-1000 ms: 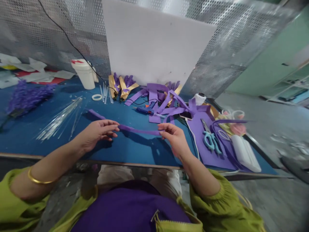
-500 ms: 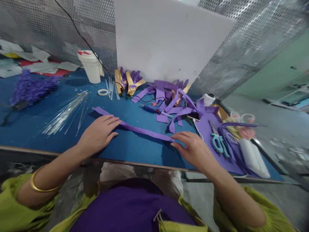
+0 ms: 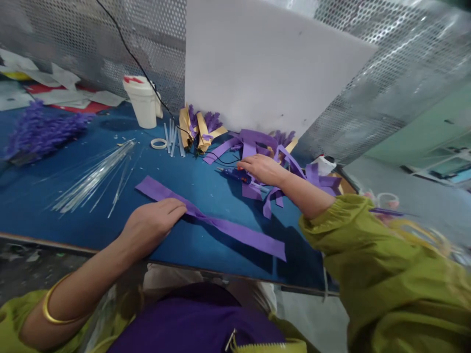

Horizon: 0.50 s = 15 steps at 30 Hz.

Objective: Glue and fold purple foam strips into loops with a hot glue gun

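Note:
A strip of purple paper or felt [image 3: 250, 236] lies across the front of the blue table, twisted near its middle. My left hand [image 3: 156, 218] is closed on it left of the twist, with the thumb hidden. Farther back, my right hand [image 3: 263, 169] has its fingers bent over the handle of a blue glue gun [image 3: 235, 174]. That handle is mostly covered by the hand, and the gun still lies on the table, its nozzle pointing left. More purple strips [image 3: 253, 139] are heaped behind and beside my right hand.
Thin clear sticks [image 3: 99, 171] and a bunch of purple flowers [image 3: 47, 130] lie at the left. Toward the back stand a white cup [image 3: 143, 105], a tape roll [image 3: 158, 143], glue sticks [image 3: 172, 137] and paper-wrapped purple flowers [image 3: 204, 132]. A black cord [image 3: 128, 46] hangs down.
My right hand has let go of the strip's right end and moved back to the glue gun. That end now lies flat, nearer the table's front edge. My left hand stays on the strip.

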Tool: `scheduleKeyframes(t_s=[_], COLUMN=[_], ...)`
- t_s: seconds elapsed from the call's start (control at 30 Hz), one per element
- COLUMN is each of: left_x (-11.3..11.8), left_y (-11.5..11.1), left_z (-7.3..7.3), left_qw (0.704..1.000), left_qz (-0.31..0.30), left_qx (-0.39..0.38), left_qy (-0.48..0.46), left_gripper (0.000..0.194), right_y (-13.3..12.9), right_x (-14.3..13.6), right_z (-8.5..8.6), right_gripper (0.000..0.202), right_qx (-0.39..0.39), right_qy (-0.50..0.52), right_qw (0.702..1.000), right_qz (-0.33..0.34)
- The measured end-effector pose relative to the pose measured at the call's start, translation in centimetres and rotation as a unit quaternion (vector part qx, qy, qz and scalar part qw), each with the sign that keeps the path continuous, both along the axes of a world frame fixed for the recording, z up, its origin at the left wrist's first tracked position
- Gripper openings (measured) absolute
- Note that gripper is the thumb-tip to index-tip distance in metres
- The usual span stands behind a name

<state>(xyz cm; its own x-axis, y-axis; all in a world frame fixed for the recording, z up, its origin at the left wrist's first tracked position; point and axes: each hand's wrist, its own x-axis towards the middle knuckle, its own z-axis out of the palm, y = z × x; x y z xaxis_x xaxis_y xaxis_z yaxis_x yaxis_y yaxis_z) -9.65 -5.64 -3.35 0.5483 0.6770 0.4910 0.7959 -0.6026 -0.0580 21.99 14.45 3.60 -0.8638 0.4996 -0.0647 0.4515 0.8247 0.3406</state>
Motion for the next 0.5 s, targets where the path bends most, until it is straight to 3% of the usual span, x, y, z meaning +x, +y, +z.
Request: scheduleKeyframes(t_s=[0.13,0.3,0.5], left_x=[0.4,1.3,2.2], left_y=[-0.1,-0.5,-0.9], left_z=[0.0,0.6,0.7], left_qw=[0.999,0.999,0.999], left_qz=[-0.025,-0.018,0.006], left_qx=[0.017,0.018,0.009], left_qy=[-0.028,-0.034,-0.032], left_gripper=[0.03,0.032,0.032], right_y=[1.8,3.1,3.1], right_x=[0.1,1.0,0.8], right_z=[-1.2,-1.6,-0.7], right_gripper=[0.046,0.046,0.047], right_qx=[-0.011,-0.034,-0.065], right_qy=[-0.03,-0.032,0.078], right_qw=[0.998,0.997,0.992], right_qz=[0.048,0.061,0.08])
